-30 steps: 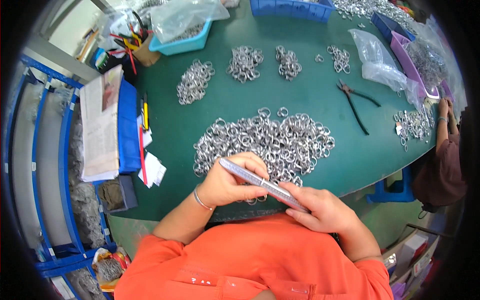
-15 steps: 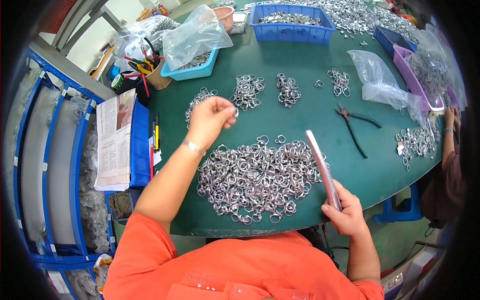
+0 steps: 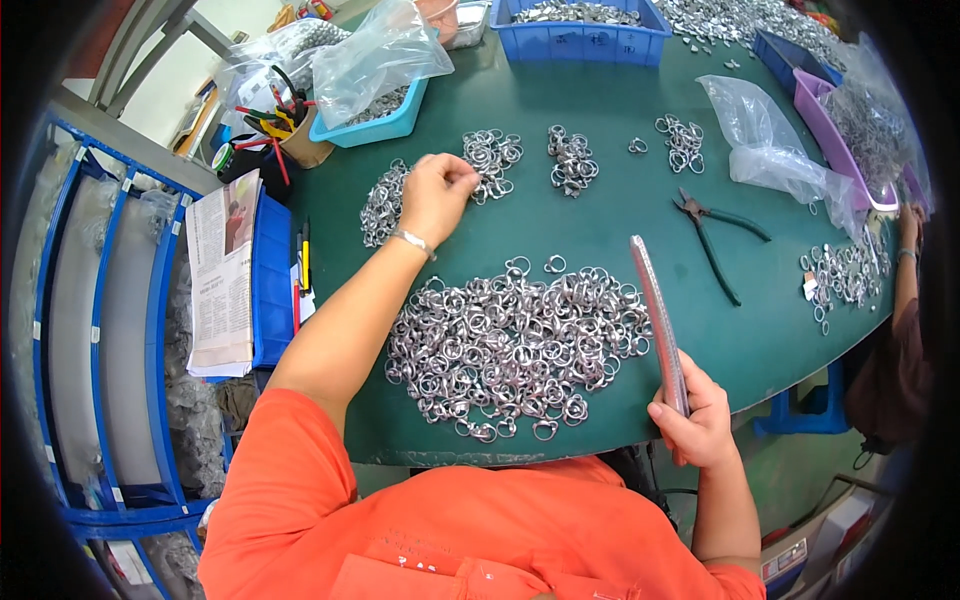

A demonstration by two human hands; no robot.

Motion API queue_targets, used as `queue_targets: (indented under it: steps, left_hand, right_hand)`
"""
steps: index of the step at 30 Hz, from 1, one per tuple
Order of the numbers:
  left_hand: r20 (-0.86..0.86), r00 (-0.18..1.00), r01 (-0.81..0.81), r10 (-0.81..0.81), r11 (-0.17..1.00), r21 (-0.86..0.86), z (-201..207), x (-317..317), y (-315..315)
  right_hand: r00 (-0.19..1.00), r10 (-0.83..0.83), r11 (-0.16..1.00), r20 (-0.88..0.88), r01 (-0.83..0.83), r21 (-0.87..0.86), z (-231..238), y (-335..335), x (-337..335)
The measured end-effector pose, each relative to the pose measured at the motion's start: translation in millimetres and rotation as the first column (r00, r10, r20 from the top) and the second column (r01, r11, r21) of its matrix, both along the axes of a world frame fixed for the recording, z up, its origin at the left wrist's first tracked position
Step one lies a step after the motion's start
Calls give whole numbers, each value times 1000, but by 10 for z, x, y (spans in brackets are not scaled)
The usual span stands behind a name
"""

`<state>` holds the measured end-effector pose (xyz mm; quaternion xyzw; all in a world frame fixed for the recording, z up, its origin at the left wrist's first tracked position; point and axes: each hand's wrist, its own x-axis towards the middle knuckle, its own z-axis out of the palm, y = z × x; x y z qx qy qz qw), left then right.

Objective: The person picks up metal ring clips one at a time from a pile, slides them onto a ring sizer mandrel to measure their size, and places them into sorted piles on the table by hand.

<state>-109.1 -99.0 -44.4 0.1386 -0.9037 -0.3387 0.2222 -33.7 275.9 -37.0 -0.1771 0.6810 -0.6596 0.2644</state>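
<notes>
My left hand is closed in a pinch beside a small pile of silvery rings, its fingertips at the pile's near edge. Whatever is between those fingertips is hidden. Left of that hand lies another small ring pile. In my right hand, fingers wrapped round its lower end, a long tapered metal ring mandrel points up and away. Between my arms spreads a large heap of silvery rings, touched by neither hand.
Green-handled cutting pliers lie right of centre. Farther back are more small ring piles, a blue bin, a turquoise tray and a clear bag. Another person's arm is at the right edge.
My left hand has moved slightly up and right to the pile's near edge; a ring visible at its fingertips earlier no longer shows. The right hand keeps hold of the mandrel. The view has shifted slightly.
</notes>
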Motion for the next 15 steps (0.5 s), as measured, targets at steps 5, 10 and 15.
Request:
queue_targets:
  steps: [5, 10, 15]
  left_hand:
    - [406, 826, 413, -391, 910, 37, 189, 286, 478]
    - [319, 845, 486, -429, 865, -124, 156, 376, 457]
    - [158, 929, 189, -334, 797, 574, 367, 762, 457]
  right_hand:
    - [996, -18, 999, 84, 21, -37, 19, 4, 9]
    - [999, -31, 999, 43, 33, -39, 30, -17, 38]
    - [999, -37, 999, -1, 37, -20, -1, -35, 65]
